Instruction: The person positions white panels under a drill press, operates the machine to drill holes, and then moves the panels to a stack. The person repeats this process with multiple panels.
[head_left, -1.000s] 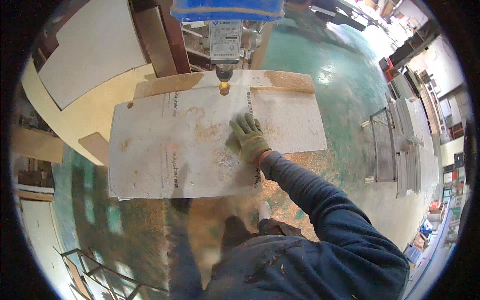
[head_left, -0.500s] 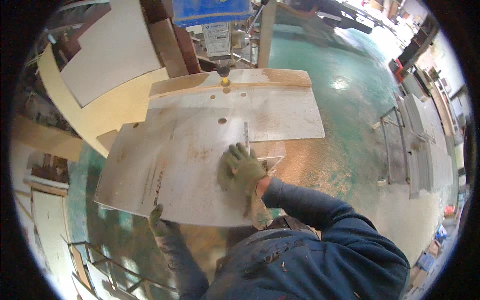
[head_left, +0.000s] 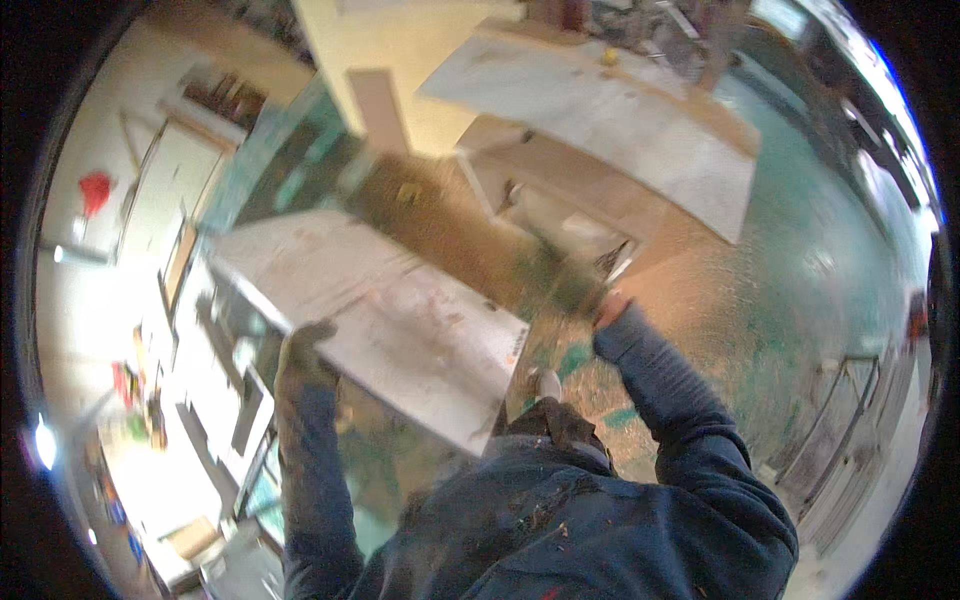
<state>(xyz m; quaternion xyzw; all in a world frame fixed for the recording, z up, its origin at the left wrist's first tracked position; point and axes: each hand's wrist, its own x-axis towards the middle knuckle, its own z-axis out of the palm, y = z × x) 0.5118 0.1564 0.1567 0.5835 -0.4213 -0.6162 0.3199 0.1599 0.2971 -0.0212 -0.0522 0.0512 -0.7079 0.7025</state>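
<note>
Head view: the left hand [head_left: 308,362], gloved, has the near-left edge of a white panel [head_left: 385,315], thumb over the top, so that grip's closed on it. The panel sits tilted left of centre, apart from the pale worktop [head_left: 640,125] at the far right. Just below that worktop there's a boxy wooden structure [head_left: 575,170], with something pale in it, too blurry to make out. The right hand [head_left: 575,288] is a smear near it; can't tell how open it is or whether it's touching.
</note>
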